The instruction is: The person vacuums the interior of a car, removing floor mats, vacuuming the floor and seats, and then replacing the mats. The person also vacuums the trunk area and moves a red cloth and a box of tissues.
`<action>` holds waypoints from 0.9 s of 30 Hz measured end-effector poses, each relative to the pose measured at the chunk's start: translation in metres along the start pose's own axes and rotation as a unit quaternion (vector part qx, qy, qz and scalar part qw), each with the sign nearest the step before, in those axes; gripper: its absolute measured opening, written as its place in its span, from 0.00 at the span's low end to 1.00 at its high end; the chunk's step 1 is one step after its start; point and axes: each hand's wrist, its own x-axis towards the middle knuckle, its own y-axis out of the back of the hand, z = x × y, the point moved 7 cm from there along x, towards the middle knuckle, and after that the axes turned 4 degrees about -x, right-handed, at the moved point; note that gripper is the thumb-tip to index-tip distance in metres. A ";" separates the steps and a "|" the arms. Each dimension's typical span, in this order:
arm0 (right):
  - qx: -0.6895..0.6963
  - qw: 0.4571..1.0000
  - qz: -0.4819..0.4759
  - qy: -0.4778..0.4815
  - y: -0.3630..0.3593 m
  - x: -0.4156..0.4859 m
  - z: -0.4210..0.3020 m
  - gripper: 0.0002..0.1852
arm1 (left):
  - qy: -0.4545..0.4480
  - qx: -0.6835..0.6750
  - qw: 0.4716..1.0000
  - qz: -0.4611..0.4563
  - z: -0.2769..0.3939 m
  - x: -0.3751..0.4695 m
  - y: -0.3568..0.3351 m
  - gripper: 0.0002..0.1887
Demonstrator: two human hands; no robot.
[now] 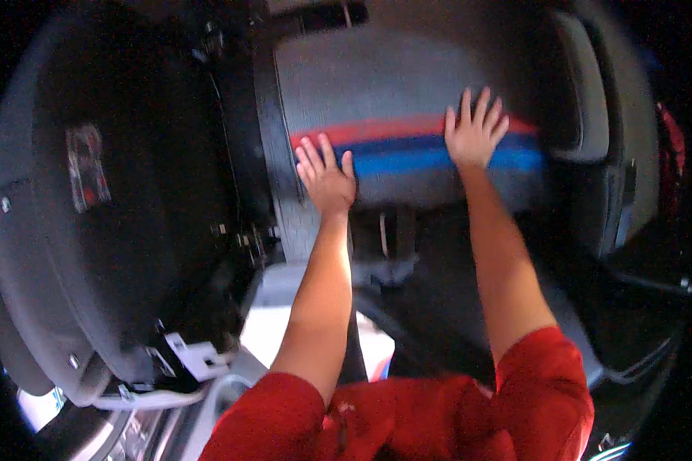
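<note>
Both palms face down on a grey fabric-like panel (380, 75) inside what looks like a vehicle. A red stripe (392, 127), a dark blue stripe (403, 143) and a lighter blue stripe (403, 162) run across it. My left hand (330, 181) lies at the left end of the stripes, fingers spread, close to the panel's left edge. Farther right, my right hand (476, 135) covers part of all three stripes, its fingers fanned out and pointing away from me. Neither hand holds anything. Blur hides how firmly they press.
A large dark upholstered part (138, 230) fills the left side. A grey padded piece (591, 92) stands at the right. Below the panel is a dark recess (438, 288). A pale bracket-like part (199, 357) sits at lower left, beside a bright area (277, 328).
</note>
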 end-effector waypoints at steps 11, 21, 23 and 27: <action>0.149 0.914 -0.366 0.087 0.065 -0.166 -0.116 0.48 | -0.011 -0.046 0.988 -0.146 -0.071 -0.189 0.032 0.37; 0.235 0.808 -0.416 0.345 0.231 -0.422 -0.148 0.40 | 0.189 -0.176 0.963 0.080 -0.201 -0.422 0.105 0.28; 0.182 0.778 -0.426 0.424 0.238 -0.467 -0.139 0.42 | 0.224 -0.163 0.955 0.105 -0.226 -0.456 0.106 0.28; 0.029 0.771 -0.380 0.510 0.237 -0.495 -0.129 0.46 | 0.289 -0.220 0.927 0.093 -0.281 -0.511 0.087 0.27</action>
